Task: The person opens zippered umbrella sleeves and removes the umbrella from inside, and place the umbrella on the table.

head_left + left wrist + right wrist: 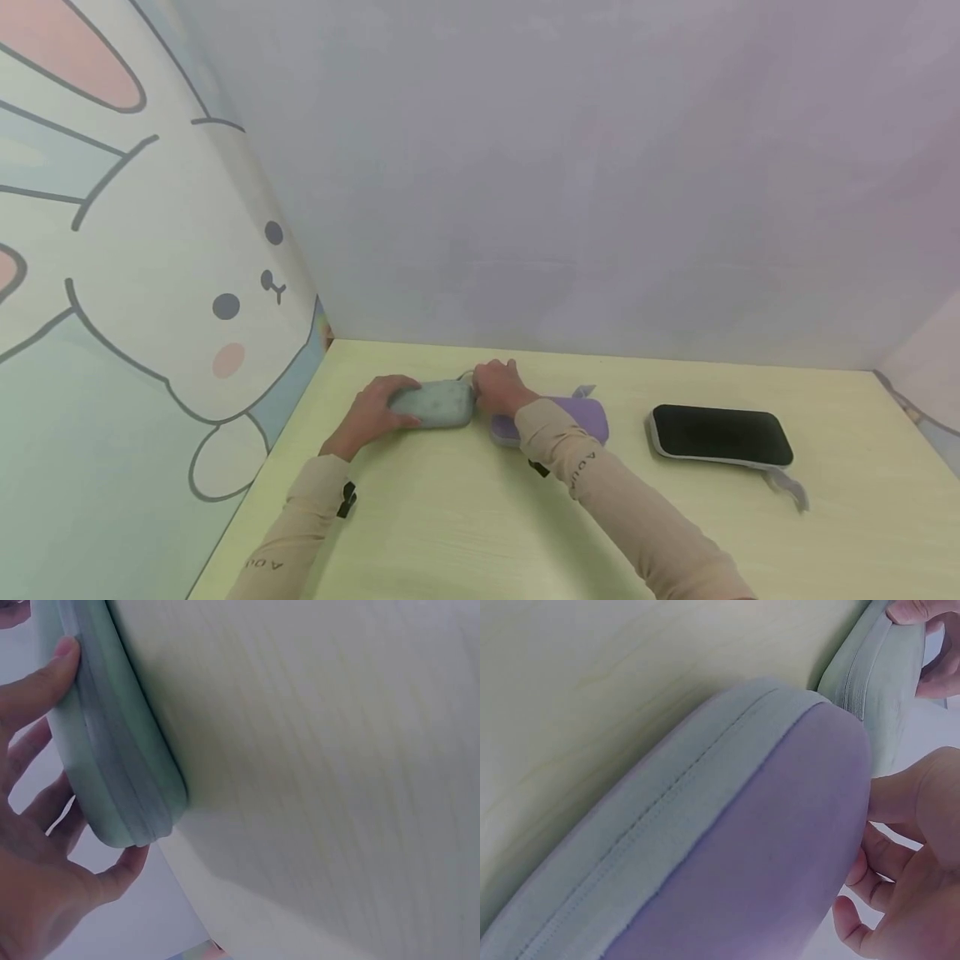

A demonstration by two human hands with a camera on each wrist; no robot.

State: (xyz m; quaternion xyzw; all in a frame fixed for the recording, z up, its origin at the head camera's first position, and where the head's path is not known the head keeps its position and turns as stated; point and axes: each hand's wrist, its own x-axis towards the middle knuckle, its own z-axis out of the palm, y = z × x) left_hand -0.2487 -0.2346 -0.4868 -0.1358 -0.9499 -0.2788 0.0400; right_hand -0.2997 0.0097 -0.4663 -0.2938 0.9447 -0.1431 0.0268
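Observation:
A pale green zippered case (442, 403) lies near the back of the table, with a grey zip band along its side. My left hand (380, 408) grips its left end, thumb on the near side (45, 686) and fingers behind. At the case's right end my right hand (498, 386) has its fingers curled, with a thin cord (466, 375) at the far corner beside them. The right fingertips are hidden in the right wrist view behind a purple zippered case (772, 847). That purple case sits under my right wrist in the head view.
A black-topped case (720, 435) with a grey side lies to the right, its ribbon (787, 488) trailing toward me. Another grey ribbon (583, 390) sticks up behind the purple case. A wall (585, 208) rises at the table's back edge, and a rabbit mural (172, 275) covers the left wall.

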